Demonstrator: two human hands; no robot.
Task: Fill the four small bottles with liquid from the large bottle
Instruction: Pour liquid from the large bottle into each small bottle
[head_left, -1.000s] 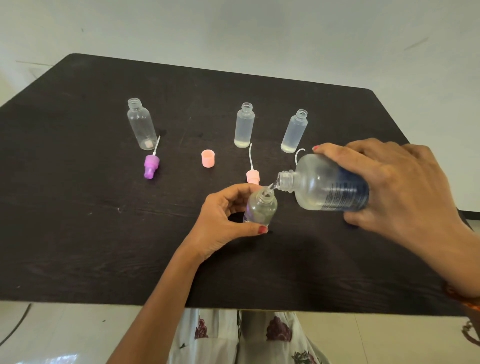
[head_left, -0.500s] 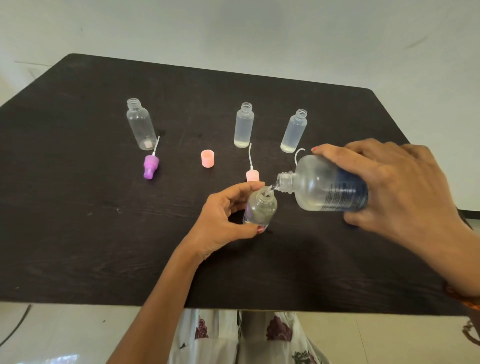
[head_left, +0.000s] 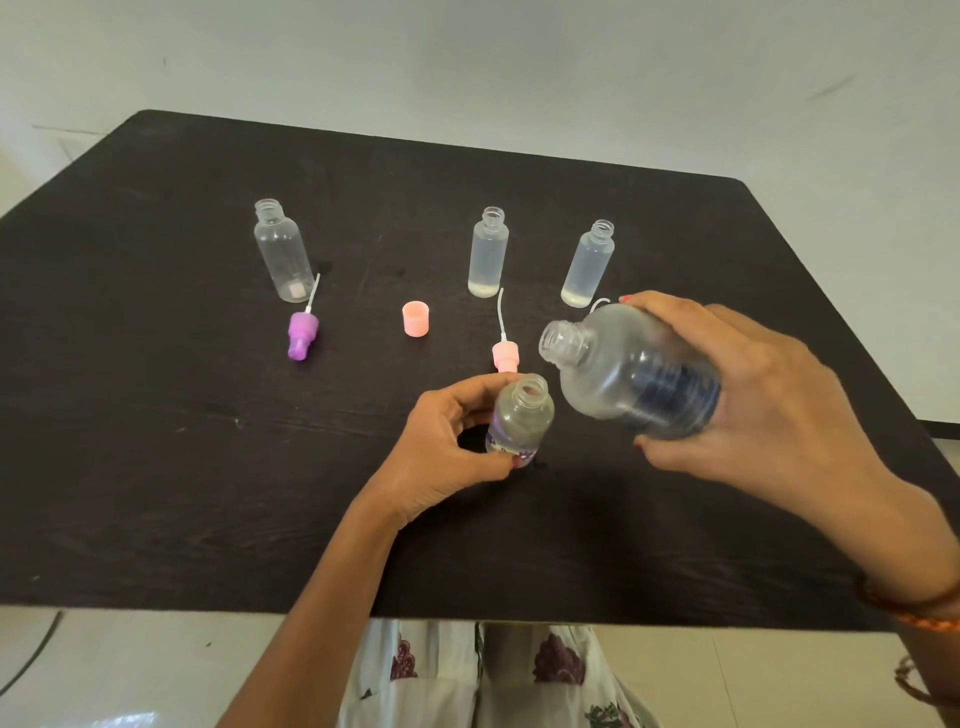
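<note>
My right hand (head_left: 769, 410) grips the large clear bottle (head_left: 618, 374) with a blue label, tilted, its open mouth raised up and to the left, clear of the small bottle below. My left hand (head_left: 447, 441) holds a small labelled bottle (head_left: 519, 415) upright on the dark table (head_left: 156, 467); liquid shows inside it. Three other small open bottles stand at the back: a clear one (head_left: 280, 254) at the left, a frosted one (head_left: 488, 254) in the middle and another frosted one (head_left: 589, 265) at the right, the frosted two with a little liquid at the bottom.
A purple spray cap (head_left: 301, 338) lies in front of the left bottle. A pink cap (head_left: 415, 318) stands mid-table and a pink spray pump (head_left: 505, 353) lies just behind my left hand. The table's front edge runs close to my body.
The large bottle's mouth has lifted away from the small bottle's neck and tipped back; no stream runs between them now. My left hand keeps its hold.
</note>
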